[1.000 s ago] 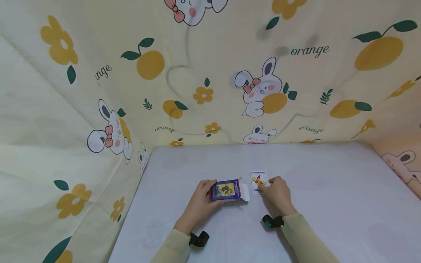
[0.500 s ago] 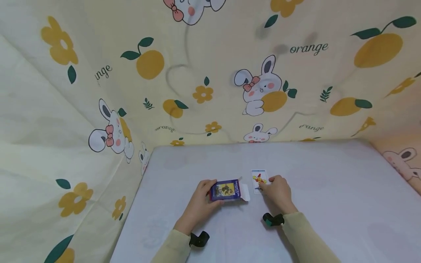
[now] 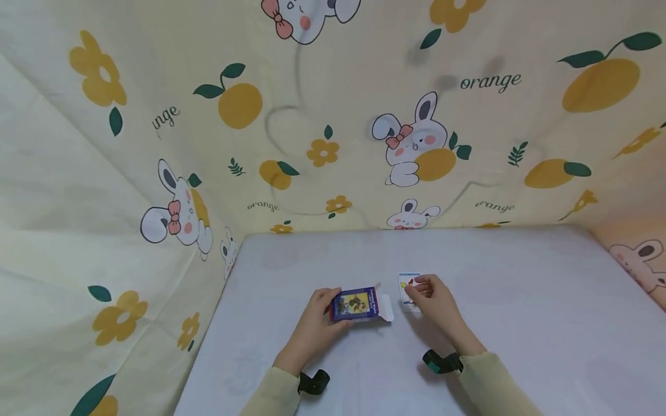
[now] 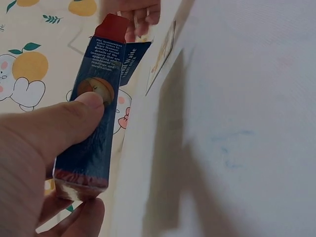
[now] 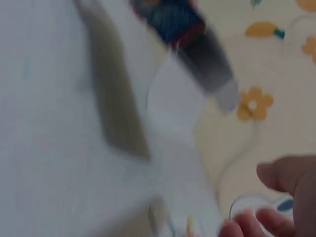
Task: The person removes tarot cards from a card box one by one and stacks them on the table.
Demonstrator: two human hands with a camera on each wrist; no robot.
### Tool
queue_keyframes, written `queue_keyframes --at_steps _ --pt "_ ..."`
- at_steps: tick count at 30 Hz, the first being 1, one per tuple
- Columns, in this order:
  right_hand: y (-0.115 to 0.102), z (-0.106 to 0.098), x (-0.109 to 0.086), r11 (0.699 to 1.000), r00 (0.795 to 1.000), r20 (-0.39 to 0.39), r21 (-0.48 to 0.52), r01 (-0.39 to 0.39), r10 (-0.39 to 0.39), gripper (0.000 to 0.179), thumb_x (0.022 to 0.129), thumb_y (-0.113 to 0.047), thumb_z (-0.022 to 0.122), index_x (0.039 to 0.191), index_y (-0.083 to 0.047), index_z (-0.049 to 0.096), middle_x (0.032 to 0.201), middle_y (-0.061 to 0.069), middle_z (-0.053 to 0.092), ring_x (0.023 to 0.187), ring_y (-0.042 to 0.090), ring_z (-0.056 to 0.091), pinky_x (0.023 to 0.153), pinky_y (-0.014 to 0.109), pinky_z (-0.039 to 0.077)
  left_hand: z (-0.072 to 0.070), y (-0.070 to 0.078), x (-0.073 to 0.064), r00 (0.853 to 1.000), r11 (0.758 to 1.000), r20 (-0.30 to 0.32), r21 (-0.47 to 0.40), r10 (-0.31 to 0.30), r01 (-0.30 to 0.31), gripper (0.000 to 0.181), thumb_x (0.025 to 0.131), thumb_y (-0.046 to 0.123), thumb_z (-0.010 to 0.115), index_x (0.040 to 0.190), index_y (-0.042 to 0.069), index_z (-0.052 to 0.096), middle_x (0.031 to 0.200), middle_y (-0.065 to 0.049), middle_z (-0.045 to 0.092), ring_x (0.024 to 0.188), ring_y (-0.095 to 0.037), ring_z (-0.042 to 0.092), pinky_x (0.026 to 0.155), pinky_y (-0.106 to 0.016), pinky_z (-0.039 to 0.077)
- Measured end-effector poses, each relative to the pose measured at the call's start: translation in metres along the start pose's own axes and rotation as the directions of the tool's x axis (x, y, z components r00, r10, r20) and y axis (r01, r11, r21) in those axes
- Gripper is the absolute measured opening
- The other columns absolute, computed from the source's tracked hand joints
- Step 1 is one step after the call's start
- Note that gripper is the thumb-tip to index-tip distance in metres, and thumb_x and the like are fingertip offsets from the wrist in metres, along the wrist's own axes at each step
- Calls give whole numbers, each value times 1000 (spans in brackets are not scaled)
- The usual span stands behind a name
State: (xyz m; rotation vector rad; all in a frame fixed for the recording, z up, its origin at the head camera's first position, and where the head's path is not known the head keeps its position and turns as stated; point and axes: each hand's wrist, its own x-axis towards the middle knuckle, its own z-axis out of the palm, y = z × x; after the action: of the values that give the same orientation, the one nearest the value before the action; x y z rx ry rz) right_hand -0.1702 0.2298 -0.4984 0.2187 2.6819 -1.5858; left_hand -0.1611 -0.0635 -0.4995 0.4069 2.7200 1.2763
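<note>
My left hand grips a dark blue tarot card box by its left end, thumb on the narrow side with small print, as the left wrist view shows. Its white end flap hangs open toward the right. Just right of the box, a white-bordered picture card lies on the table; whether more cards lie under it I cannot tell. Over its right part is my right hand, which hides some of the picture. In the right wrist view its thumb and fingers stand apart, with nothing between them.
The white tabletop spreads around both hands. Behind it hangs a cream cloth printed with rabbits and oranges, which continues down the left side. Black wrist cameras sit on both wrists.
My right hand has lifted off the card, its fingers spreading from the earlier touch, and its wrist has shifted slightly right. The left hand and box stay nearly in place.
</note>
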Motion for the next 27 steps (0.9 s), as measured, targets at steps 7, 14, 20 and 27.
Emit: queue_keyframes --at_steps 7,14,20,27 --pt "-19 11 -11 983 985 161 180 29 -58 49 92 -40 66 125 -5 54 106 10 62 95 28 58 79 39 53 0 1 1 1000 1000 1 -5 8 -8 76 81 41 77 147 23 42 142 0 39 130 -20 43 106 -35 40" --pt "-24 12 -14 979 975 211 201 30 -73 48 91 -37 68 123 -4 54 103 12 63 94 30 60 80 43 52 -1 5 3 1000 999 8 -19 30 -30 77 81 40 77 147 23 41 141 1 39 129 -20 44 105 -34 40" --pt "-19 16 -15 977 973 219 212 32 -79 41 90 -29 70 120 -5 55 98 9 63 89 27 60 76 39 53 1 8 3 998 998 -2 -22 62 -62 76 81 40 77 146 22 43 140 0 41 127 -22 45 104 -37 42" --pt "-11 19 -20 978 969 232 204 36 -84 40 89 -27 71 119 -5 56 96 8 63 84 23 58 68 33 53 8 11 3 998 997 15 -34 68 -68 75 82 38 77 146 20 43 139 -1 41 127 -20 46 104 -35 42"
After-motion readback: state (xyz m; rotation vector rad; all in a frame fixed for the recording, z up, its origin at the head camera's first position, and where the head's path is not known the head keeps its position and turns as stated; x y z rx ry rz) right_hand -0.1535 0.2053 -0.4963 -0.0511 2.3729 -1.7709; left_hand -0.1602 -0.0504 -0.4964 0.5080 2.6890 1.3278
